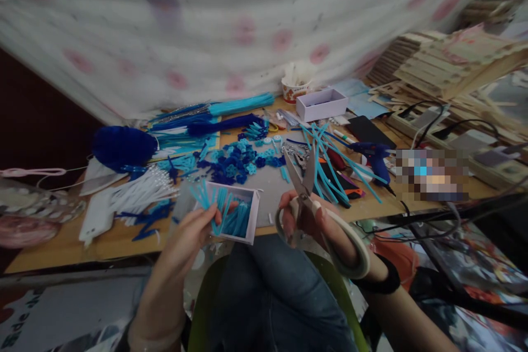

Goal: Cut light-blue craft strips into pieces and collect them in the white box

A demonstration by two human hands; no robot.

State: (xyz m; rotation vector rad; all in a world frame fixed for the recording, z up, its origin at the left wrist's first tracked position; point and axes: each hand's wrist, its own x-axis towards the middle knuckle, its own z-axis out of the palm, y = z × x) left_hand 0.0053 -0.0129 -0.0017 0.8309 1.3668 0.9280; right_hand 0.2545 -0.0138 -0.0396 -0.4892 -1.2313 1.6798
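A: Backdrop first — a white curtain [231,16] with pink and purple spots hangs behind a wooden table [119,242] crowded with blue craft bits. Blue glue gun [373,155] at right, white box [322,103] at the back, a paper cup [294,89] beside it.

B: Hands?

A: Left hand [193,231] is closed on a small white tray [239,214], fingers curled over its near edge and onto the cut turquoise strips [231,219] inside. Tray sits at the table's front edge, partly over the lap. Right hand [313,220] is wrapped round the scissors [303,184], blades apart and pointing up toward the loose turquoise strands [330,168]. A roll of tape [355,253] rides on that wrist like a bangle.

B: Risks?

A: Judgement only — the tray hangs off the edge and is held by one side, so a tilt could dump the pieces onto the jeans [268,286] or floor. Open blades sit near the left fingers; a quick reach across could nick them. The tape roll might snag a strand or the glue gun's cord.

B: How do the strips look?

A: Short, thin, bright turquoise, lying roughly parallel in the tray, a few sticking up past its left rim. Motion blur — can't count them.
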